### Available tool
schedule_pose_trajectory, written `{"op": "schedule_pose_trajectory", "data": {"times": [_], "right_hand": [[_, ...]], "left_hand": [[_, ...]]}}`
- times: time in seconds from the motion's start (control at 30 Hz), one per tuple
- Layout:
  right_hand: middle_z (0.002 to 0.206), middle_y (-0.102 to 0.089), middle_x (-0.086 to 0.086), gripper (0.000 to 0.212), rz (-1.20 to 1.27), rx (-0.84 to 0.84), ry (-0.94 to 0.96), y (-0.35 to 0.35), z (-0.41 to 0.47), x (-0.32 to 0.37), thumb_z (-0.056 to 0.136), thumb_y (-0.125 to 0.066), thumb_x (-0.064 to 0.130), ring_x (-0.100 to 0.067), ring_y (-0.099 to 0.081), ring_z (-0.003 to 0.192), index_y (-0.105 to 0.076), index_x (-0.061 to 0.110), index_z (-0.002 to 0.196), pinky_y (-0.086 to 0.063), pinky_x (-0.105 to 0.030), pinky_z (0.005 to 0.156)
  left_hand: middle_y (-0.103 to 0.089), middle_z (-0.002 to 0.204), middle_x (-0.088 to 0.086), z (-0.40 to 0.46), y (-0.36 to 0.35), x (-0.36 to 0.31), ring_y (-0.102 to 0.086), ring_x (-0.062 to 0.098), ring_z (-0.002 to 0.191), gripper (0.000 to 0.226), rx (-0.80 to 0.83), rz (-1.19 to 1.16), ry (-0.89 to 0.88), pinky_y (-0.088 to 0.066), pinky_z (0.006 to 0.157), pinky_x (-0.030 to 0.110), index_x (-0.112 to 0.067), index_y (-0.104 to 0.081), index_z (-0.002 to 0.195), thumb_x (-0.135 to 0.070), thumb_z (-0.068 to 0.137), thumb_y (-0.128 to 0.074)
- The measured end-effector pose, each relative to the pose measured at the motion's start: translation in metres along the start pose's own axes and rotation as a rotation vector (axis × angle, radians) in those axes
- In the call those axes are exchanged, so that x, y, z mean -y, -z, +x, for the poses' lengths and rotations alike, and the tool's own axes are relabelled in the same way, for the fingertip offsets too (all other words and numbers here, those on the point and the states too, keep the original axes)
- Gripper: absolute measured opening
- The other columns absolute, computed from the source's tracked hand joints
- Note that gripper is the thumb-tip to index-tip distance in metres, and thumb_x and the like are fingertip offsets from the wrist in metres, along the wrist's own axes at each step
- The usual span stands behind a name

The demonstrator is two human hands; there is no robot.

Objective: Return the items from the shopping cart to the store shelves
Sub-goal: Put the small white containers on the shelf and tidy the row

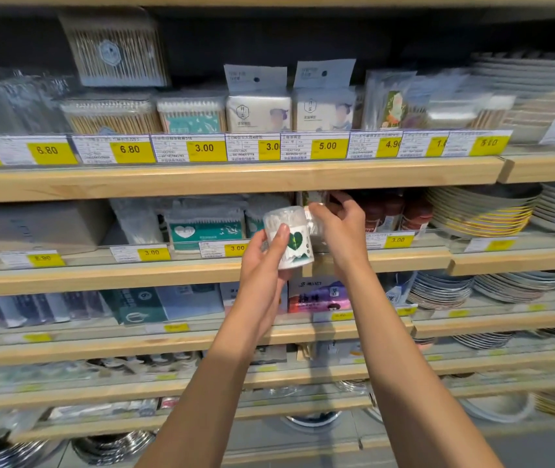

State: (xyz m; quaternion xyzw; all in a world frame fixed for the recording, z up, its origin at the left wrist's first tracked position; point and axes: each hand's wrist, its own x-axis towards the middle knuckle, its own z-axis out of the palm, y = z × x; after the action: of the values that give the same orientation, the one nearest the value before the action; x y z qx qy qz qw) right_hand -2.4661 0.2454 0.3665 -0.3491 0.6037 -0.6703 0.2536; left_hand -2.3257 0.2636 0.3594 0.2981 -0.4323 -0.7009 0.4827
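Left hand [264,261]: I have it wrapped around the cotton swab tub [291,236], held before the second shelf [404,260]
Right hand [338,221]: fingers curled, apparently clearing space
Next: I'd slide the tub in upright, label outward

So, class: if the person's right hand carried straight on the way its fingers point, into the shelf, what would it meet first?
Probably the clear packet at its fingertips, just under the wooden shelf edge. The right hand seems to touch it already, though depth is unclear. The brown bottles sit further right.
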Motion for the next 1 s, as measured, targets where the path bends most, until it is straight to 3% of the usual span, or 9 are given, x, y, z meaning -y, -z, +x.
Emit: {"op": "schedule_pose_trajectory", "data": {"times": [0.07, 0.13, 0.27, 0.37, 0.47, 0.57, 0.7, 0.8, 1.0], "right_hand": [[0.119, -0.059, 0.007, 0.063, -0.025, 0.046, -0.054, -0.001, -0.001, 0.006, 0.087, -0.07, 0.032, -0.017, -0.057, 0.116, -0.045, 0.011, 0.141, -0.046, -0.041, 0.104], [0.139, -0.054, -0.006, 0.065, -0.044, 0.066, -0.063, -0.001, 0.0, 0.011, 0.089, -0.067, 0.03, -0.024, -0.052, 0.128, -0.042, 0.008, 0.145, -0.045, -0.045, 0.107], [0.117, -0.065, -0.007, 0.051, -0.268, 0.051, 0.024, -0.003, 0.001, 0.014, 0.085, -0.067, 0.034, -0.024, -0.061, 0.107, -0.056, 0.007, 0.127, -0.052, -0.039, 0.09], [0.081, -0.052, -0.001, 0.022, -0.468, 0.06, 0.069, -0.002, 0.004, 0.01, 0.091, -0.063, 0.022, -0.023, -0.049, 0.08, -0.056, 0.004, 0.101, -0.039, -0.031, 0.064], [0.086, -0.052, -0.008, 0.018, -0.585, 0.054, 0.112, 0.002, 0.005, 0.006, 0.092, -0.062, 0.019, -0.025, -0.049, 0.081, -0.053, 0.004, 0.096, -0.034, -0.03, 0.067], [0.095, -0.05, -0.01, 0.021, -0.687, 0.068, 0.128, 0.004, 0.004, 0.002, 0.094, -0.062, 0.021, -0.031, -0.053, 0.092, -0.047, 0.006, 0.092, -0.036, -0.032, 0.071], [0.103, -0.058, -0.02, 0.026, -0.86, 0.083, 0.199, 0.001, 0.002, 0.001, 0.097, -0.059, 0.029, -0.038, -0.057, 0.099, -0.043, 0.01, 0.089, -0.039, -0.037, 0.073], [0.107, -0.06, -0.021, 0.023, -0.975, 0.063, 0.257, -0.003, -0.001, -0.001, 0.099, -0.056, 0.029, -0.041, -0.058, 0.101, -0.045, 0.01, 0.092, -0.034, -0.036, 0.071], [0.103, -0.06, -0.024, 0.019, -1.023, 0.068, 0.323, -0.01, -0.003, -0.007, 0.098, -0.056, 0.024, -0.042, -0.058, 0.097, -0.048, 0.008, 0.093, -0.031, -0.034, 0.07]], "left_hand": [[-0.071, 0.123, 0.014, 0.007, -0.003, -0.002, -0.067, 0.028, 0.116, 0.044, 0.009, 0.024, -0.008, -0.052, 0.102, 0.043, -0.009, -0.056, 0.133, -0.032, 0.096, -0.062], [-0.072, 0.118, 0.01, 0.011, -0.007, -0.005, -0.068, 0.023, 0.111, 0.043, 0.008, 0.056, -0.019, -0.052, 0.098, 0.04, -0.009, -0.055, 0.133, -0.032, 0.098, -0.06], [-0.075, 0.102, -0.001, 0.019, -0.009, -0.005, -0.07, 0.011, 0.096, 0.033, 0.027, 0.131, -0.034, -0.053, 0.095, 0.038, -0.012, -0.058, 0.124, -0.033, 0.099, -0.059], [-0.069, 0.087, -0.015, 0.023, -0.008, -0.004, -0.063, -0.018, 0.072, 0.008, 0.062, 0.325, -0.071, -0.049, 0.083, 0.02, -0.031, -0.053, 0.101, -0.037, 0.099, -0.057], [-0.061, 0.08, -0.016, 0.024, -0.006, -0.006, -0.055, -0.022, 0.057, 0.012, 0.055, 0.491, -0.105, -0.044, 0.065, 0.007, -0.036, -0.047, 0.095, -0.041, 0.098, -0.057], [-0.065, 0.085, -0.014, 0.027, 0.004, -0.002, -0.058, -0.02, 0.066, 0.011, 0.042, 0.532, -0.148, -0.046, 0.066, 0.006, -0.035, -0.051, 0.103, -0.041, 0.097, -0.059], [-0.064, 0.104, -0.011, 0.028, 0.017, 0.007, -0.06, -0.02, 0.086, 0.031, 0.026, 0.483, -0.185, -0.045, 0.073, 0.002, -0.012, -0.056, 0.119, -0.032, 0.097, -0.062], [-0.065, 0.105, -0.008, 0.027, 0.023, 0.013, -0.062, -0.009, 0.091, 0.032, 0.01, 0.453, -0.184, -0.047, 0.074, 0.007, -0.012, -0.057, 0.119, -0.032, 0.095, -0.065], [-0.067, 0.115, -0.005, 0.022, 0.032, 0.01, -0.064, -0.013, 0.096, 0.035, 0.012, 0.416, -0.191, -0.05, 0.078, 0.01, -0.012, -0.057, 0.124, -0.028, 0.095, -0.065]]}}
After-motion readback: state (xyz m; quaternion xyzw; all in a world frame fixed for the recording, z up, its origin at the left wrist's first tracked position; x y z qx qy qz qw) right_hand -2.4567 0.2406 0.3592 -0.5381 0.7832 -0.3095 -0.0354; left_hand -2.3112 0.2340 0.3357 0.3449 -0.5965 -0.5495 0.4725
